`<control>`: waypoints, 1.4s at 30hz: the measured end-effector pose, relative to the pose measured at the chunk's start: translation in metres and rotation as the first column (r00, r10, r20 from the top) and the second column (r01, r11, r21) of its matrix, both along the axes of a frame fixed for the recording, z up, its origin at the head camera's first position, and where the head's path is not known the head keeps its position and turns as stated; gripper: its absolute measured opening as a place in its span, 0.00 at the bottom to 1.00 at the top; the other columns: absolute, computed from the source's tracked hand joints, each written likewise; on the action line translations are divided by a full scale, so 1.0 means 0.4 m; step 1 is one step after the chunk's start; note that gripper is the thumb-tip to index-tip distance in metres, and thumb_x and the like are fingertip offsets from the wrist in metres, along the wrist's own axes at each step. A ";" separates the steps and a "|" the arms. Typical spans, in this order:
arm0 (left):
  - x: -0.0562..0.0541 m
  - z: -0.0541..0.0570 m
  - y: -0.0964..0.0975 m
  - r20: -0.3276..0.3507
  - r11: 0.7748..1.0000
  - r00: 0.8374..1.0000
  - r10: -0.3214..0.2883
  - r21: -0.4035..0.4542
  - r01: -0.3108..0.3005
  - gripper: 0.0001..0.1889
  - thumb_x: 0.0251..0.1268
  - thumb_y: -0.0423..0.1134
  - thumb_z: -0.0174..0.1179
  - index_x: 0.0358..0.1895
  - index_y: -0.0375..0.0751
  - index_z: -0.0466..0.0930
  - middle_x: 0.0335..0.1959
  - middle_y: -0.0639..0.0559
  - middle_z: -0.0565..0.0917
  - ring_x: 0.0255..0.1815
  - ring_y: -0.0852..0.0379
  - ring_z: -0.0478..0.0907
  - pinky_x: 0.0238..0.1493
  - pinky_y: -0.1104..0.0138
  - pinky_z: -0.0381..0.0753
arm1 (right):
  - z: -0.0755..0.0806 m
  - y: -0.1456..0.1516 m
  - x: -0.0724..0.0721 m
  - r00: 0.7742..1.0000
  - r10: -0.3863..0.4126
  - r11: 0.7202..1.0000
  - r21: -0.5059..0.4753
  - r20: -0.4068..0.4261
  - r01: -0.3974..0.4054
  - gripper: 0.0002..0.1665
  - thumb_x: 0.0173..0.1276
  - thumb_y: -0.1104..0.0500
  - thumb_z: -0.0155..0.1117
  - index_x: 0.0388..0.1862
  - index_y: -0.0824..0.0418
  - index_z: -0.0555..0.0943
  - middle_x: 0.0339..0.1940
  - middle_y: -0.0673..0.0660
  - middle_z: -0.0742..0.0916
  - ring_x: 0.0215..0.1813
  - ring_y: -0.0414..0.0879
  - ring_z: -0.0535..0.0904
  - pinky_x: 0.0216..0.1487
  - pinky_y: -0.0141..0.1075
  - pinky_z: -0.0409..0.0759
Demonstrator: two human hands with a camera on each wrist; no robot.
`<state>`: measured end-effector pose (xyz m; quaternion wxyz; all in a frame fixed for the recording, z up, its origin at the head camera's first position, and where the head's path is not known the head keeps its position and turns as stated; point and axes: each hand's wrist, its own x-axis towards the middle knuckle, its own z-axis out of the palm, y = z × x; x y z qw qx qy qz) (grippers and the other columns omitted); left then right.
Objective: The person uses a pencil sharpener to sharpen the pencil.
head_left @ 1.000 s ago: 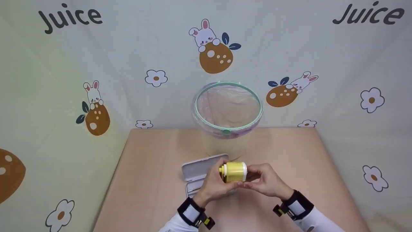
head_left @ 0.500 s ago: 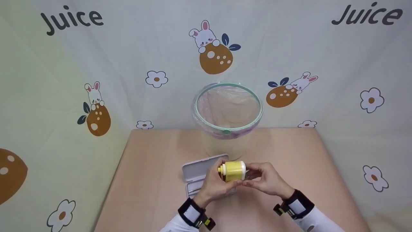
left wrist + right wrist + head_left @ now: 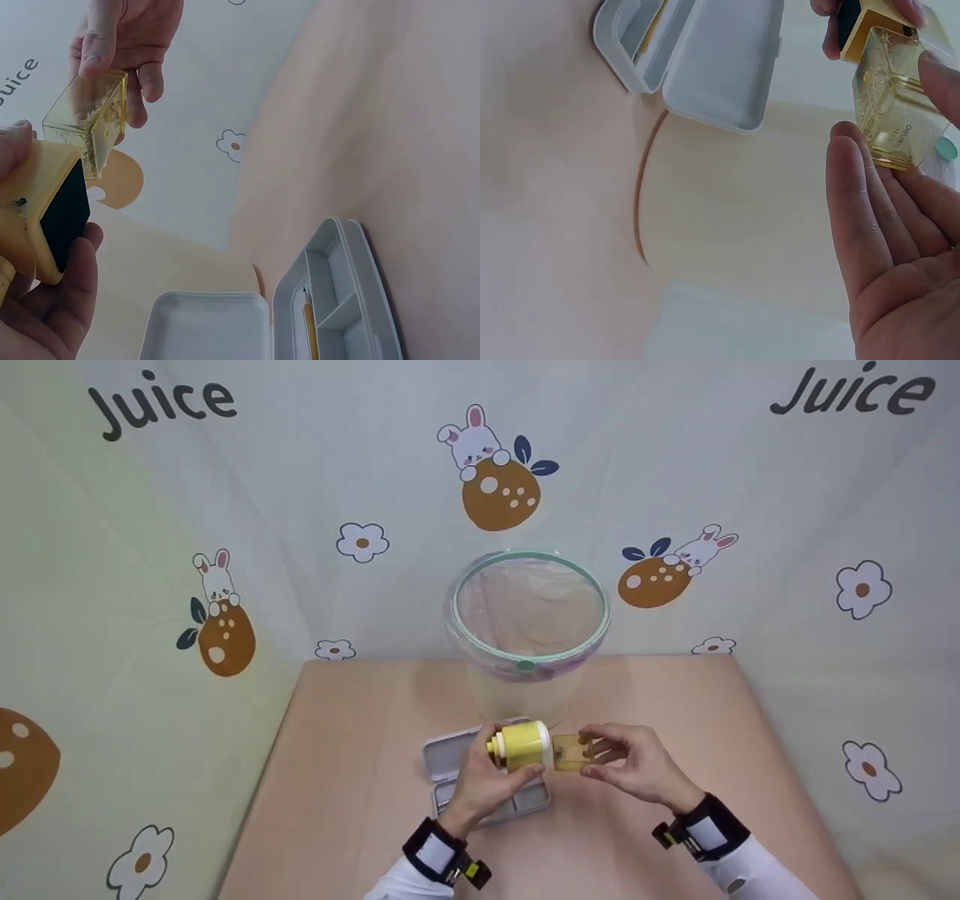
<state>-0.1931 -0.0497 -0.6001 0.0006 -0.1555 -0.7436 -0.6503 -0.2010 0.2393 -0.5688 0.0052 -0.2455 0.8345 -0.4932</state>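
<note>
A yellow and white pencil sharpener [image 3: 523,744] is gripped in my left hand [image 3: 474,789], lying on its side above the pencil case. My right hand [image 3: 641,765] holds its clear yellow shavings drawer [image 3: 568,754] between thumb and fingers. The drawer is out, just right of the body. Pencil shavings [image 3: 96,139] show inside the drawer in the left wrist view, and the body's dark opening [image 3: 66,215] faces it. Below lies an open grey pencil case [image 3: 534,798] with a yellow pencil [image 3: 310,330] inside.
A round bin [image 3: 517,701] with a green rim and a clear liner stands behind the hands at the table's back. A printed cloth [image 3: 405,472] hangs behind and at the sides. The pinkish table [image 3: 352,780] spreads to either side of the pencil case.
The shavings drawer has come out of the sharpener to the right, with my right hand moving right. My left hand has shifted slightly left and up with the sharpener.
</note>
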 end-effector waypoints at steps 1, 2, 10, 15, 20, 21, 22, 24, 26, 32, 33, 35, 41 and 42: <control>-0.001 0.000 -0.001 -0.002 1.000 1.000 0.005 0.007 -0.005 0.34 0.62 0.38 0.84 0.68 0.39 0.75 0.57 0.41 0.85 0.55 0.58 0.84 0.57 0.66 0.88 | 0.005 0.000 -0.002 1.000 -0.012 1.000 0.012 -0.013 0.013 0.30 0.68 0.58 0.86 0.65 0.68 0.87 0.52 0.64 0.95 0.47 0.48 0.96 0.48 0.34 0.93; -0.001 0.001 -0.001 -0.002 1.000 1.000 0.005 0.015 -0.005 0.35 0.62 0.38 0.84 0.68 0.39 0.75 0.58 0.41 0.85 0.55 0.58 0.84 0.58 0.66 0.88 | 0.009 0.001 -0.004 0.999 -0.025 0.999 0.023 -0.024 0.025 0.30 0.68 0.58 0.86 0.65 0.67 0.88 0.52 0.63 0.95 0.47 0.48 0.96 0.48 0.35 0.94; -0.004 0.004 0.003 0.009 1.000 1.000 0.023 0.002 -0.023 0.37 0.60 0.40 0.85 0.70 0.43 0.76 0.61 0.45 0.86 0.57 0.55 0.84 0.59 0.65 0.87 | 0.045 0.009 -0.024 0.987 -0.074 0.996 0.040 -0.143 0.080 0.31 0.64 0.61 0.88 0.65 0.63 0.88 0.56 0.61 0.95 0.46 0.52 0.96 0.47 0.44 0.96; -0.005 0.003 0.007 -0.011 1.000 1.000 0.024 -0.003 -0.024 0.36 0.58 0.38 0.85 0.68 0.43 0.77 0.60 0.44 0.87 0.56 0.54 0.85 0.58 0.64 0.88 | 0.066 0.014 -0.038 0.971 -0.091 0.995 0.014 -0.222 0.097 0.32 0.61 0.64 0.89 0.64 0.65 0.89 0.57 0.61 0.95 0.48 0.51 0.95 0.46 0.40 0.95; -0.005 0.004 0.011 -0.017 1.000 1.000 0.016 0.001 -0.016 0.35 0.57 0.37 0.85 0.67 0.44 0.78 0.58 0.44 0.87 0.55 0.55 0.85 0.57 0.65 0.88 | 0.086 0.018 -0.052 0.956 -0.105 0.994 -0.001 -0.274 0.109 0.33 0.58 0.67 0.90 0.64 0.65 0.89 0.56 0.60 0.95 0.49 0.50 0.95 0.44 0.38 0.95; -0.004 0.004 0.012 -0.018 1.000 1.000 0.017 0.004 -0.016 0.35 0.56 0.37 0.86 0.67 0.44 0.78 0.58 0.44 0.87 0.54 0.56 0.85 0.56 0.65 0.88 | 0.091 0.019 -0.055 0.953 -0.106 0.994 -0.004 -0.285 0.109 0.33 0.57 0.67 0.90 0.64 0.65 0.89 0.56 0.60 0.95 0.49 0.51 0.96 0.44 0.38 0.95; -0.004 0.003 0.013 -0.021 1.000 1.000 0.018 0.005 -0.018 0.35 0.56 0.38 0.86 0.67 0.44 0.79 0.57 0.44 0.87 0.54 0.56 0.86 0.56 0.65 0.88 | 0.095 0.019 -0.057 0.949 -0.107 0.994 -0.009 -0.295 0.109 0.34 0.57 0.68 0.90 0.63 0.65 0.89 0.56 0.60 0.95 0.49 0.52 0.96 0.43 0.38 0.95; -0.004 0.002 0.015 -0.031 1.000 0.999 0.024 0.003 -0.024 0.36 0.55 0.38 0.86 0.67 0.45 0.79 0.57 0.45 0.88 0.53 0.56 0.87 0.55 0.65 0.89 | 0.105 0.019 -0.063 0.942 -0.109 0.994 -0.013 -0.319 0.110 0.34 0.57 0.67 0.90 0.63 0.64 0.89 0.56 0.60 0.95 0.49 0.54 0.96 0.43 0.37 0.94; -0.005 0.001 0.017 -0.040 1.000 0.999 0.025 -0.001 -0.025 0.35 0.55 0.39 0.87 0.66 0.45 0.80 0.57 0.46 0.89 0.54 0.57 0.87 0.55 0.65 0.89 | 0.115 0.020 -0.069 0.934 -0.112 0.993 -0.018 -0.339 0.113 0.34 0.56 0.67 0.90 0.63 0.65 0.89 0.56 0.60 0.95 0.49 0.55 0.96 0.42 0.36 0.94; -0.006 -0.007 0.017 -0.076 0.999 0.997 0.033 -0.028 -0.035 0.34 0.54 0.41 0.88 0.64 0.48 0.81 0.56 0.50 0.91 0.53 0.58 0.88 0.56 0.65 0.88 | 0.145 0.031 -0.100 0.915 -0.135 0.990 -0.017 -0.379 0.139 0.35 0.57 0.67 0.90 0.65 0.63 0.90 0.58 0.60 0.95 0.50 0.56 0.96 0.43 0.32 0.93; -0.006 -0.009 0.016 -0.081 0.999 0.996 0.036 -0.032 -0.038 0.34 0.54 0.41 0.88 0.64 0.48 0.82 0.55 0.50 0.91 0.53 0.58 0.88 0.55 0.65 0.89 | 0.150 0.034 -0.106 0.913 -0.141 0.989 -0.016 -0.383 0.146 0.35 0.58 0.66 0.90 0.65 0.62 0.90 0.58 0.60 0.96 0.50 0.56 0.95 0.44 0.31 0.92; -0.006 -0.011 0.016 -0.089 0.998 0.995 0.040 -0.039 -0.043 0.34 0.54 0.42 0.88 0.63 0.47 0.82 0.54 0.50 0.91 0.52 0.58 0.88 0.55 0.66 0.88 | 0.158 0.039 -0.120 0.908 -0.158 0.986 -0.019 -0.389 0.163 0.35 0.59 0.65 0.90 0.66 0.61 0.90 0.59 0.59 0.96 0.51 0.56 0.95 0.45 0.29 0.91; -0.002 -0.014 0.016 -0.088 0.996 0.996 0.032 -0.076 -0.038 0.34 0.54 0.43 0.88 0.63 0.46 0.81 0.54 0.51 0.91 0.53 0.58 0.88 0.55 0.66 0.88 | 0.182 0.044 -0.150 0.908 -0.173 0.985 -0.066 -0.382 0.160 0.34 0.59 0.67 0.89 0.66 0.61 0.89 0.57 0.60 0.95 0.52 0.58 0.95 0.46 0.25 0.90; -0.001 -0.015 0.016 -0.086 0.996 0.996 0.033 -0.082 -0.040 0.34 0.54 0.43 0.88 0.63 0.47 0.81 0.54 0.51 0.91 0.53 0.58 0.88 0.56 0.66 0.87 | 0.185 0.043 -0.153 0.910 -0.170 0.985 -0.075 -0.378 0.153 0.34 0.59 0.68 0.89 0.66 0.61 0.90 0.57 0.61 0.95 0.52 0.58 0.95 0.46 0.25 0.90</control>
